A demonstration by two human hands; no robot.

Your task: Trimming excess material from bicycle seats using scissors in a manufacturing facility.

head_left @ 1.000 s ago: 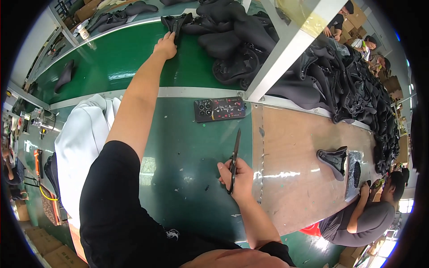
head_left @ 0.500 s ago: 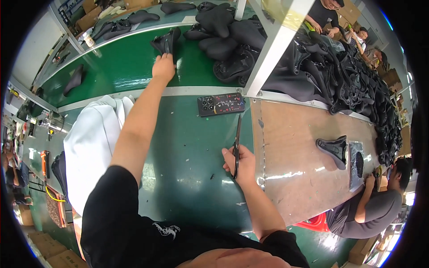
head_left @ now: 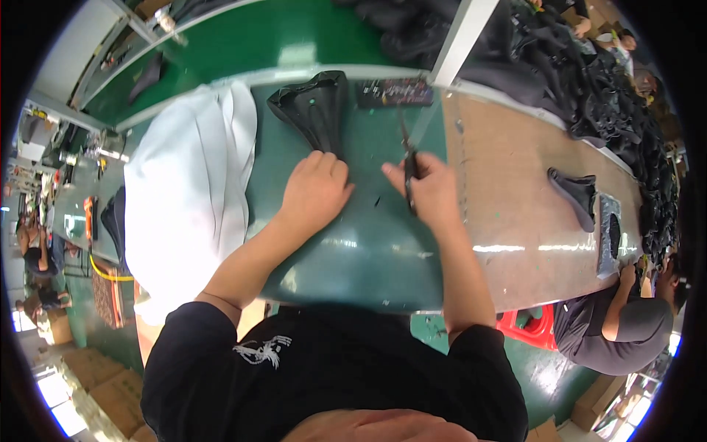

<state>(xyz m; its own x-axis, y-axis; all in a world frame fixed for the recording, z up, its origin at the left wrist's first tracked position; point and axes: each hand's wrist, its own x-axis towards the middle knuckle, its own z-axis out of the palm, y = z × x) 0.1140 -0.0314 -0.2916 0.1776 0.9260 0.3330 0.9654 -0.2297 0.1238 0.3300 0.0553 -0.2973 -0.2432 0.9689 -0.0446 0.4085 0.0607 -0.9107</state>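
A black bicycle saddle (head_left: 313, 110) lies on the green tabletop (head_left: 346, 254), its hollow underside facing up and its narrow nose toward me. My left hand (head_left: 317, 188) is closed on that nose. To the right, my right hand (head_left: 431, 191) grips dark scissors (head_left: 410, 166), whose blades point away from me; motion blurs them, so I cannot tell how far apart they are. Just beyond the blades lies a phone (head_left: 394, 93) in a dark patterned case, close to the saddle's wide end.
White sheets (head_left: 184, 191) are heaped left of the saddle. Behind the table's metal edge runs a green belt (head_left: 221, 55). A heap of black saddles (head_left: 545, 74) fills the far right beyond a white post (head_left: 460, 44). Another saddle (head_left: 574, 195) rests on the brown board, near a seated co-worker (head_left: 618, 324).
My left hand has brought the saddle from the green belt back onto the table in front of me. The right hand still holds the scissors. My view has shifted with the head.
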